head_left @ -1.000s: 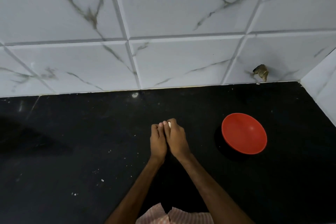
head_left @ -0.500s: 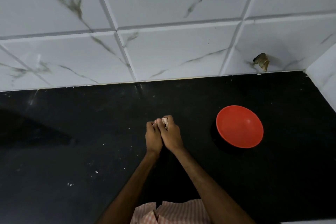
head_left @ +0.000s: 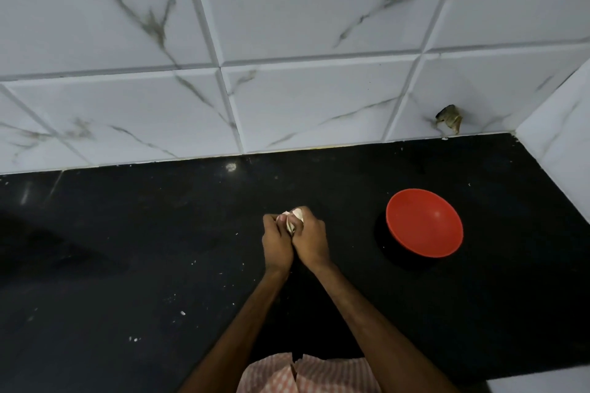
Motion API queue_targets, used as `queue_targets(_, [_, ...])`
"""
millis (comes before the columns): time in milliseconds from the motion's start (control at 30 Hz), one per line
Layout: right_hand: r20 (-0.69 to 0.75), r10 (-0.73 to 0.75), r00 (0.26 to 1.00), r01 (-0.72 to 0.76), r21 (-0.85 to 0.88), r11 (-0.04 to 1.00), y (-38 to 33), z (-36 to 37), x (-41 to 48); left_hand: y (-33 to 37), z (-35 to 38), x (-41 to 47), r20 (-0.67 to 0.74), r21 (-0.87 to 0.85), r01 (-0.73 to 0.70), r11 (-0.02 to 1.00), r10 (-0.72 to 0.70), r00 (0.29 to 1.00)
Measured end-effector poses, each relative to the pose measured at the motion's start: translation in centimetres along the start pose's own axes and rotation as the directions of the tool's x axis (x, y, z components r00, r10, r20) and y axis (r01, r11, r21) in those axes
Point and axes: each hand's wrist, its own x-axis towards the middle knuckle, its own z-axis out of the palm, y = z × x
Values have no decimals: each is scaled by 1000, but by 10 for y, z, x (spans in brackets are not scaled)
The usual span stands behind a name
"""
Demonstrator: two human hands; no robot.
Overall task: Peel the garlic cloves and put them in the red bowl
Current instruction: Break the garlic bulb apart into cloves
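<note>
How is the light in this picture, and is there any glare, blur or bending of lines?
Head view: dim light, the black counter hides detail; head view: one small glare spot by the wall; head view: tile joints bend from the wide lens; head view: the garlic between left hand and right hand looks soft.

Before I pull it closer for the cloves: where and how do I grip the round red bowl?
Pinch the round red bowl by its left rim, from the left with the right hand once it frees the pale garlic clove. Upright and open, it offers only its thin rim, and that side is nearest.
</note>
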Motion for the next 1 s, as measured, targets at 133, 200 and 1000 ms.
queue_targets(133, [37, 98, 994, -103, 168, 980, 1, -1, 5, -4, -6, 11, 72, -75, 61, 995, -56, 996])
queue_targets(200, [95, 119, 988, -138, 227, 964, 2, -6, 6, -7, -9, 17, 138, -90, 92, 992, -79, 987])
queue_targets(1000, [199, 26, 980, -54, 136, 989, 25, 8, 11, -37, 6, 16, 9, 1, 113, 994, -113, 994])
